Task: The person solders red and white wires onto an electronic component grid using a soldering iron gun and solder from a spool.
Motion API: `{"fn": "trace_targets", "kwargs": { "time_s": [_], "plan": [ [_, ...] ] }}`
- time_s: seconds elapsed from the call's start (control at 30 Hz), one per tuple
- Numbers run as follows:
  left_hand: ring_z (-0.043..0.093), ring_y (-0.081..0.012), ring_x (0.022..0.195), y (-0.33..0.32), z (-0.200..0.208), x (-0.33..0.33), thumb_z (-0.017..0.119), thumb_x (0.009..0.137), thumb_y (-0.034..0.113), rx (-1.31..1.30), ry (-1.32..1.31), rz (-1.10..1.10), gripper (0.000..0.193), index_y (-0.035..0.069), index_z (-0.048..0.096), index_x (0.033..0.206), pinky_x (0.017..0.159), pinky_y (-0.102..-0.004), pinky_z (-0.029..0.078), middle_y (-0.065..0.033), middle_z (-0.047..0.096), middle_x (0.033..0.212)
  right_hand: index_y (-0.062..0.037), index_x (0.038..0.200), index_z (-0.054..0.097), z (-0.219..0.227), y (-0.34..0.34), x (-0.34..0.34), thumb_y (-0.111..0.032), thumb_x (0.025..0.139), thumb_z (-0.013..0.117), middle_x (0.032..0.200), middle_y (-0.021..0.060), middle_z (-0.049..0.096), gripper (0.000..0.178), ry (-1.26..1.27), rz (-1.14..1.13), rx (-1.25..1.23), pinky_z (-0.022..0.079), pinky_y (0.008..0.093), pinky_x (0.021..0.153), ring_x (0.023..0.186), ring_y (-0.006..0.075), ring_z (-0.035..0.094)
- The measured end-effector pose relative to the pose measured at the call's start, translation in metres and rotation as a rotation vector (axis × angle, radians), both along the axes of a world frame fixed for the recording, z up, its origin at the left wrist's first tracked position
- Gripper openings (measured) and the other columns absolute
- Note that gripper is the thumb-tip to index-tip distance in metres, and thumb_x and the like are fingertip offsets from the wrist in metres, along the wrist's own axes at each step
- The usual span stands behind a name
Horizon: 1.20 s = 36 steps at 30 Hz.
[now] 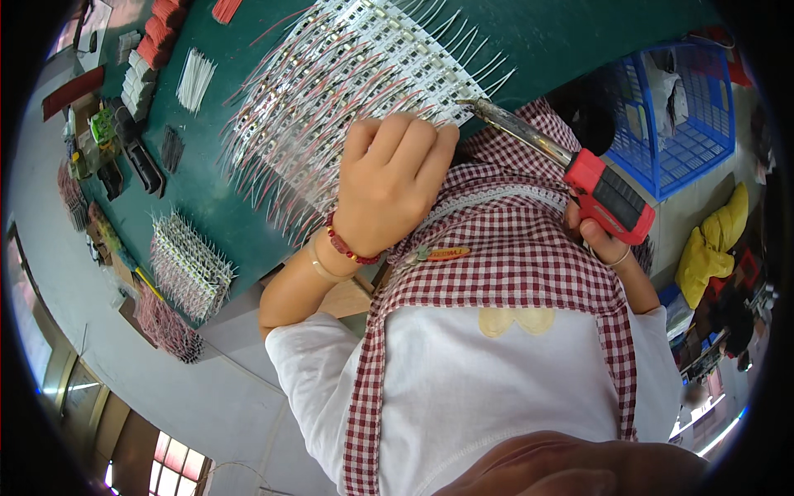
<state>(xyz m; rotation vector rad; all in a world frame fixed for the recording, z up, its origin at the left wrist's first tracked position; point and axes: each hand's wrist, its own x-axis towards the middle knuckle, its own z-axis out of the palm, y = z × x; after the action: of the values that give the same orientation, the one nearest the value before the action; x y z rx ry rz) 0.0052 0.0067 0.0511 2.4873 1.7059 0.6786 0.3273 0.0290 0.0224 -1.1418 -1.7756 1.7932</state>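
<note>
My right hand (pixel 602 240) grips a red-and-black soldering iron (pixel 610 197). The iron's long metal barrel slants up and left, and its dark tip is at the lower right edge of a panel of small white circuit boards (pixel 430 62). Thin red and white wires stick out all over this panel. Over its near edge, my left hand (pixel 390 178) is closed with its fingers curled under. What those fingers hold, if anything, is hidden beneath them.
The panel lies on a green table (pixel 579 41). To the left are a bundle of white wires (pixel 196 80), dark wires (pixel 172 149), a wired board stack (pixel 188 264) and hand tools (pixel 136 149). A blue crate (pixel 686 157) and yellow bag (pixel 713 244) sit at right.
</note>
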Motion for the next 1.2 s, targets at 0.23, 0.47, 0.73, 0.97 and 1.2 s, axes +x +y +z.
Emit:
{"fn": "trace_targets", "kwargs": {
  "time_s": [0.23,0.47,0.73,0.97,1.2],
  "plan": [
    [0.053,-0.0241,0.074,-0.01,-0.022,0.005,0.062,0.069,-0.003,-0.135,-0.14,0.006,0.032,0.0,0.064,0.1,0.064,-0.034,0.044,-0.0084,0.052,0.081,0.0001,0.086,0.065,0.008,0.002,-0.002,-0.017,0.078,0.069,0.075,0.0071,0.064,0.019,0.048,-0.006,-0.033,0.049,0.0286,0.062,0.067,0.0181,0.062],
    [0.053,-0.0248,0.075,-0.006,-0.019,0.003,0.06,0.071,-0.003,-0.137,-0.124,-0.009,0.029,-0.001,0.063,0.1,0.064,-0.0346,0.045,-0.0096,0.052,0.083,-0.0012,0.083,0.065,0.006,0.0,-0.002,-0.017,0.077,0.069,0.076,0.0074,0.063,0.017,0.033,-0.023,-0.061,0.048,0.0288,0.06,0.065,0.0182,0.061],
    [0.054,-0.0243,0.075,-0.005,-0.02,0.004,0.061,0.072,-0.001,-0.138,-0.087,-0.01,0.027,-0.001,0.064,0.098,0.064,-0.0343,0.045,-0.0094,0.054,0.084,-0.0019,0.081,0.063,0.005,0.003,-0.006,-0.017,0.075,0.069,0.074,0.0074,0.062,0.018,0.001,0.058,0.014,0.046,0.029,0.057,0.063,0.0192,0.059],
    [0.054,-0.0242,0.075,-0.004,-0.016,0.004,0.062,0.072,0.0,-0.159,-0.067,-0.015,0.025,-0.001,0.064,0.097,0.064,-0.0342,0.045,-0.0091,0.054,0.083,-0.0016,0.081,0.063,0.002,-0.003,0.002,-0.018,0.075,0.069,0.074,0.0071,0.062,0.019,0.056,-0.034,-0.071,0.046,0.0283,0.058,0.063,0.0176,0.059],
    [0.054,-0.0236,0.074,-0.004,-0.018,0.005,0.062,0.071,0.0,-0.14,-0.055,-0.015,0.025,0.0,0.064,0.096,0.064,-0.0337,0.045,-0.0085,0.054,0.083,-0.0011,0.079,0.063,0.01,-0.002,-0.011,-0.018,0.075,0.068,0.075,0.0074,0.062,0.018,0.076,-0.096,-0.082,0.047,0.0292,0.059,0.064,0.0189,0.059]
  ]
}}
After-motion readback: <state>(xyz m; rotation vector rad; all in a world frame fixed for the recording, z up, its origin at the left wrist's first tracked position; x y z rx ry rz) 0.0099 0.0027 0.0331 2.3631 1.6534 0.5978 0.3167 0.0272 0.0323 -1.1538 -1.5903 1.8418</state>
